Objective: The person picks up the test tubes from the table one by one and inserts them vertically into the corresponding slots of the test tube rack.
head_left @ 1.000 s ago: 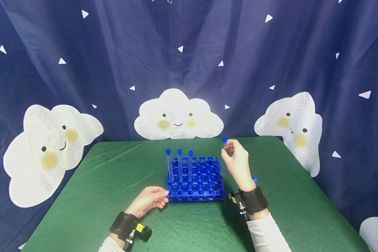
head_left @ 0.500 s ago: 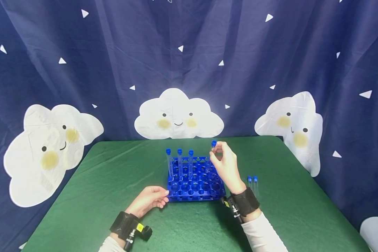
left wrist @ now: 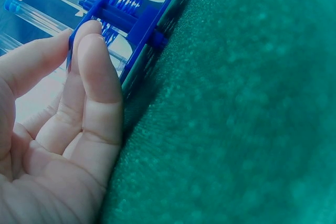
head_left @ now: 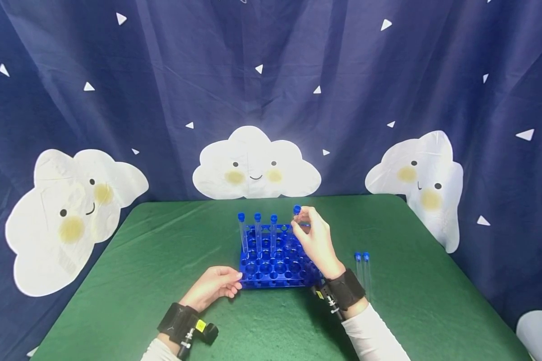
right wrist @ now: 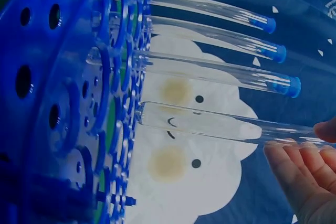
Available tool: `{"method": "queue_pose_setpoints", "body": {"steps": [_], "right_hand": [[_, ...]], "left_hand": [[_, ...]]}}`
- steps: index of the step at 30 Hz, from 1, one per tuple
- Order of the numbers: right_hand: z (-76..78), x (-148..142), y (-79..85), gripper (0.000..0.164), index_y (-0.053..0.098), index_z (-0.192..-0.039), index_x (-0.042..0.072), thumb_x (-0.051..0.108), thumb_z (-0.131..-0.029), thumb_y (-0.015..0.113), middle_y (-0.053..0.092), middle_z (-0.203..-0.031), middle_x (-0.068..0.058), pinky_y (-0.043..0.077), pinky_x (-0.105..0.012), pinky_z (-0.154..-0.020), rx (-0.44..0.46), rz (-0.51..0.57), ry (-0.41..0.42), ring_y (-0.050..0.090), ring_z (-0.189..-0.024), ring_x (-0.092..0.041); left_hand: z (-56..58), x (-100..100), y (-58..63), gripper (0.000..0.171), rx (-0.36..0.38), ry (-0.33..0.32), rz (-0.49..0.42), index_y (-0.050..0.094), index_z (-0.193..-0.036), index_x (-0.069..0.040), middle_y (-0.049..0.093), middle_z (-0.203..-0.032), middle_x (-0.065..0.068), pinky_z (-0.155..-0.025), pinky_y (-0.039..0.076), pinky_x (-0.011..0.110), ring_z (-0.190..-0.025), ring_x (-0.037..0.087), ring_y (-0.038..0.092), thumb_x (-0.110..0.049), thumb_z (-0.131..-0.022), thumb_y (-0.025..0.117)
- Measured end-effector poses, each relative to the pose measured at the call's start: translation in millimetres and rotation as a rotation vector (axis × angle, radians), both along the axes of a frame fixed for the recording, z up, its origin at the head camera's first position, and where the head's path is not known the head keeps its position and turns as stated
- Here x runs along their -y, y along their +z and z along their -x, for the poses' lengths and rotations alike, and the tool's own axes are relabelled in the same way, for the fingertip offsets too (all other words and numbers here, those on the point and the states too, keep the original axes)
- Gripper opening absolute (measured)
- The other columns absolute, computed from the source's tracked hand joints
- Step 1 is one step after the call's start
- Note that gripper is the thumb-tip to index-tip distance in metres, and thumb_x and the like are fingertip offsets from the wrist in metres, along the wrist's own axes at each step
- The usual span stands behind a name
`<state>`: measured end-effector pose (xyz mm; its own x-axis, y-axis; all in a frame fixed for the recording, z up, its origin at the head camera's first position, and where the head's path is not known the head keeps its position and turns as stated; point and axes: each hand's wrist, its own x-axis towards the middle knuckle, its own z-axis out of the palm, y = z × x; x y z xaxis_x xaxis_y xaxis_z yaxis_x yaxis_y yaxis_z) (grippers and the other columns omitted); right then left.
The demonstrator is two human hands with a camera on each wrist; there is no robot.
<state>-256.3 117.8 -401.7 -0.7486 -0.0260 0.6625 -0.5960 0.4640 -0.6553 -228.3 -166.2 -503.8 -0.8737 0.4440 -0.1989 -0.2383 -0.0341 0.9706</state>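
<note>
A blue test tube rack (head_left: 273,284) stands at the table's middle. My left hand (head_left: 213,288) pinches its near left corner, the plate edge between thumb and fingers in the left wrist view. Over the rack's far right part, my right hand (head_left: 317,243) holds a clear, blue-capped test tube (right wrist: 205,123) near its cap. The right wrist view has the tube's rounded bottom right at the rack's top holes; I cannot tell whether it is in one. Three similar tubes stand upright in the rack to its left, the nearest one (right wrist: 226,71) beside the held tube.
Two more blue-capped test tubes (head_left: 362,268) lie side by side on the green table (head_left: 162,250), right of the rack and partly behind the right wrist. A dark blue curtain (head_left: 343,100) with white clouds hangs behind the table.
My right hand has carried the test tube leftward from beside the rack to over its far part, and slightly down. The left hand keeps its place at the rack's corner.
</note>
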Motion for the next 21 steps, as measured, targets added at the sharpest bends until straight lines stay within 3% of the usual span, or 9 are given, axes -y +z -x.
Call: {"method": "queue_pose_setpoints", "body": {"steps": [9,21], "right_hand": [[2.8,2.9,-7.7,0.025,0.054,-0.105,0.003,-0.001,-0.085,0.067,0.062,-0.093,-0.01,0.058,-0.041,-0.072,0.032,-0.013,0.029,0.064,-0.089,-0.024],[4.9,6.0,-13.7,0.023,0.056,-0.106,0.002,-0.001,-0.086,0.067,0.064,-0.092,-0.007,0.057,-0.037,-0.072,0.108,-0.086,0.02,0.065,-0.087,-0.02]], "left_hand": [[-0.1,0.2,0.4,0.023,0.0,-0.007,-0.007,0.059,-0.103,0.01,0.067,-0.08,0.005,-0.061,0.055,0.024,-0.063,0.01,0.061,-0.009,-0.091,0.062],[-0.1,0.4,0.4,0.021,-0.004,-0.006,-0.004,0.06,-0.102,0.009,0.067,-0.08,0.005,-0.061,0.055,0.024,-0.064,0.01,0.061,-0.009,-0.091,0.062]]}}
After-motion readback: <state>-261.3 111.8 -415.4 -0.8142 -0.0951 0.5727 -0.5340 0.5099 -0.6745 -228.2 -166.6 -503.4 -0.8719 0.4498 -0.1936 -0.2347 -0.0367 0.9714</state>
